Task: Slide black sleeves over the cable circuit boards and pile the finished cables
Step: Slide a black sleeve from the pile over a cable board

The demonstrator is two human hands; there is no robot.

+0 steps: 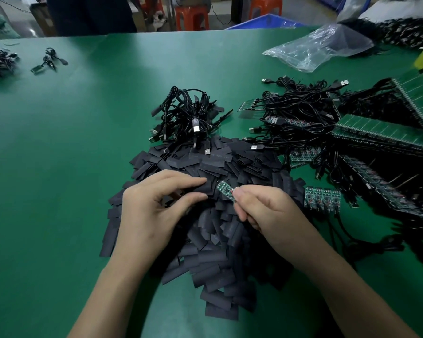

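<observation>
Sleeve (211, 189), perhaps, in left hand (154, 203).

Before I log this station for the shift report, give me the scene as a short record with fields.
left hand: left hand pinches a black sleeve between thumb and fingers
right hand: right hand pinches a green circuit board, free end pointing toward the sleeve
board in sleeve: not yet
sleeve heap: loose sleeves on the green table, under both hands
cable pile: tangle of cables beyond the heap, some ends sleeved
right side: cables with bare boards, board panels
</observation>
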